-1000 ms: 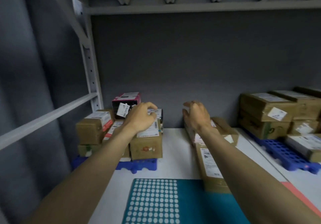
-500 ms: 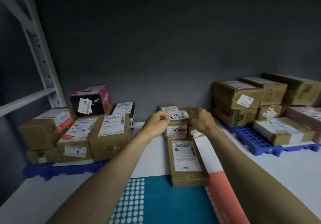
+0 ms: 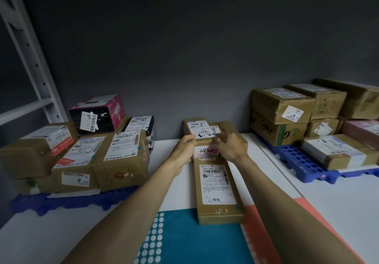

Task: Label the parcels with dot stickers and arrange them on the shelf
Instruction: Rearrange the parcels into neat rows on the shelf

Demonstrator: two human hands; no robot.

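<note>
Both hands on top parcel (image 3: 205, 130) of small stack, 12 o'clock on bench (image 3: 266, 173). Left hand (image 3: 183, 151) curled on near-left edge, right hand (image 3: 229, 145) curled on near-right corner; both grips closed on carton. I judge it light, stiff cardboard, taped faces slick. Hold at opposite edges. Long parcel (image 3: 217, 190) lies just nearer me, dot sticker sheet (image 3: 184, 241) at 6 o'clock.

Brown cardboard parcels (image 3: 217, 181), blue perforated pallets (image 3: 297, 159), teal sticker sheet (image 3: 184, 241) with white dots.

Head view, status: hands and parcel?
Left hand and right hand both grip middle parcel, atop long box. Nothing blocking.
</note>
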